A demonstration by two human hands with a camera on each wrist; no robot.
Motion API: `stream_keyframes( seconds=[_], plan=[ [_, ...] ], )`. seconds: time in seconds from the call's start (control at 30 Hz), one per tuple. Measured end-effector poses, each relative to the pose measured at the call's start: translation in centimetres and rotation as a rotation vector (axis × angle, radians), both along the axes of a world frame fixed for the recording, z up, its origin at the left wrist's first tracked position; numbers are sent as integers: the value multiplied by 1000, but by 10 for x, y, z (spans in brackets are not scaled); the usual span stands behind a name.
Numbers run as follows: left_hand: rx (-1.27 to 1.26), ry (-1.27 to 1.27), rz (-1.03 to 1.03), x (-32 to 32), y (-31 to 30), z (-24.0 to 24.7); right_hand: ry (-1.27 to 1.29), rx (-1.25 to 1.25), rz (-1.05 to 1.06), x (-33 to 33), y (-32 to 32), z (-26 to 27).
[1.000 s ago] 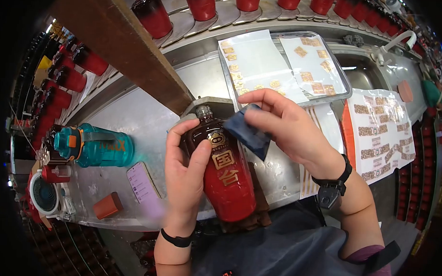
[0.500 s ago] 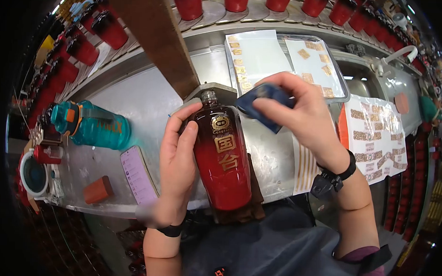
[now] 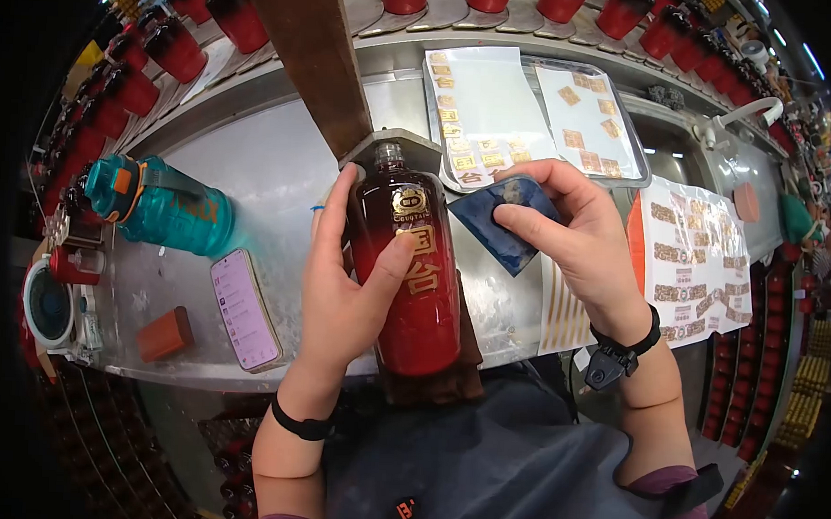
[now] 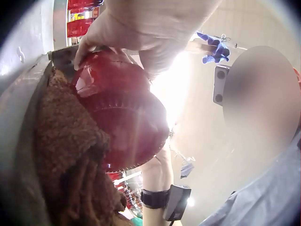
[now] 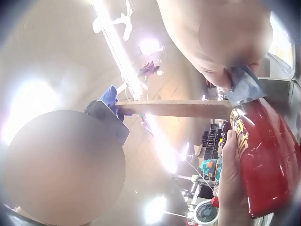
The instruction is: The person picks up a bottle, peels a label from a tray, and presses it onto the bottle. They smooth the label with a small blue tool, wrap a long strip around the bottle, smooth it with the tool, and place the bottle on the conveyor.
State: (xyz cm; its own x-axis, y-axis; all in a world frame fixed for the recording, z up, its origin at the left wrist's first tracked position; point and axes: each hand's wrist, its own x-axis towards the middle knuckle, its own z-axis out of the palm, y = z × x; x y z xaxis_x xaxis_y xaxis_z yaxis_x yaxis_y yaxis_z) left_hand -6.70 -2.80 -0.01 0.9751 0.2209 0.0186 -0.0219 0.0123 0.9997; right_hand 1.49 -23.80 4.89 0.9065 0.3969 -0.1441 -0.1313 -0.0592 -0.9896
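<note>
The bottle (image 3: pixel 406 277) lies on its back at the near edge of the bench (image 3: pixel 253 181), neck pointing away from me into a metal rest, base on a brown pad (image 3: pixel 466 376). It is glossy red, darkening toward the neck, with gold characters down the front. I judge it glass or glazed ceramic: stiff, heavy for its size, slick, and breakable if it rolls off the edge. The wide belly looks like the safest place to hold it, since the neck is thin and the gold marks may smear.

My left hand (image 3: pixel 341 298) grips that belly, fingers wrapped round the left side and thumb pressed across the characters. My right hand (image 3: pixel 576 238) pinches a blue cloth (image 3: pixel 504 221) between thumb and fingers just beside the bottle's shoulder; I cannot tell whether the cloth's corner touches the glaze.

Beyond the cloth sits a tray (image 3: pixel 652 172) of gold stickers, with more sticker sheets (image 3: pixel 699 260) to the right. To the left lie a phone (image 3: pixel 243 310) and a teal jug (image 3: pixel 165 216).
</note>
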Motion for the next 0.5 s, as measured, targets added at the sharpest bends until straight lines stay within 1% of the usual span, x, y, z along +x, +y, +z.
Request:
stream_keyframes(
  seconds=[0.13,0.2,0.23,0.3,0.33,0.4,0.43,0.5],
  plan=[
    [5,-7,-11,-2,2,-3,66,40,10,-3,-7,-12],
    [87,-27,-3,-6,0,-2,95,72,19,-5,-11,-18],
    [89,-25,-10,-9,-1,0,142,86,26,-7,-12,-20],
    [262,30,-56,-17,-4,7,203,101,40,-11,-16,-24],
    [267,35,-65,-17,-5,10,209,108,31,-12,-17,-26],
    [101,88,-72,-17,-7,13,233,126,21,-15,-18,-28],
    [107,92,-82,-16,-8,13,237,134,11,-16,-18,-28],
    [38,44,-60,-15,-10,12,260,151,16,-16,-18,-28]
  ],
)
